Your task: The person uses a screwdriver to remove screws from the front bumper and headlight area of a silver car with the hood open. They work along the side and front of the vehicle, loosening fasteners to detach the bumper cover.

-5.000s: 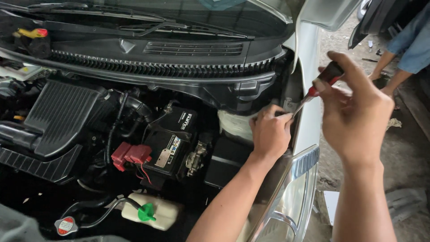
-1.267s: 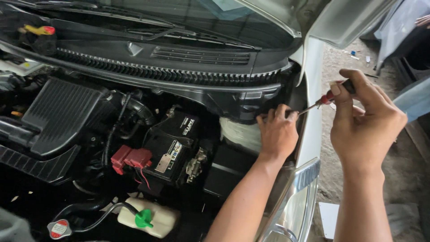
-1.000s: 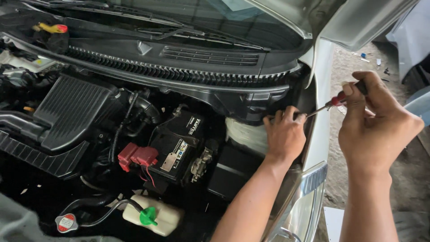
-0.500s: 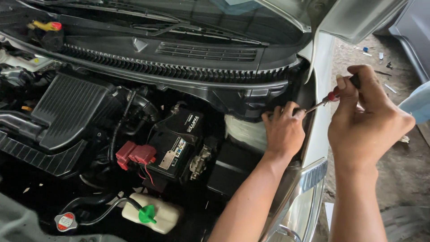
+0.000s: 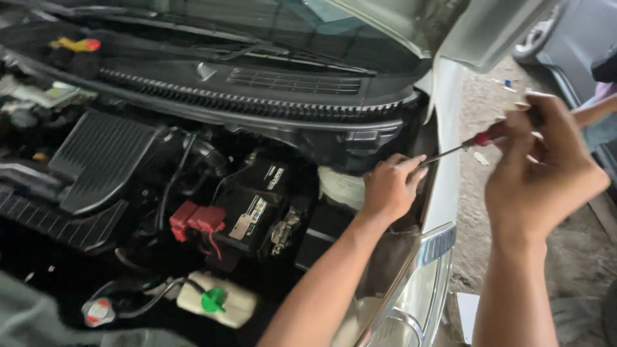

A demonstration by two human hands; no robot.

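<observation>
Right hand clenches screwdriver — tip hidden behind left hand, fingers' grip unclear.

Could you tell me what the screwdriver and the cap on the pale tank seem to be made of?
The screwdriver in the right hand looks like a thin, dull grey steel shaft with a glossy red plastic handle. The green cap on the reservoir looks like matt moulded plastic, evenly coloured.

The right hand grips a red-handled screwdriver, its shaft angled down-left to the fender edge. The left hand steadies the tip there with its fingertips. In the engine bay lie a black battery with a red terminal cover and a green-capped reservoir.
</observation>
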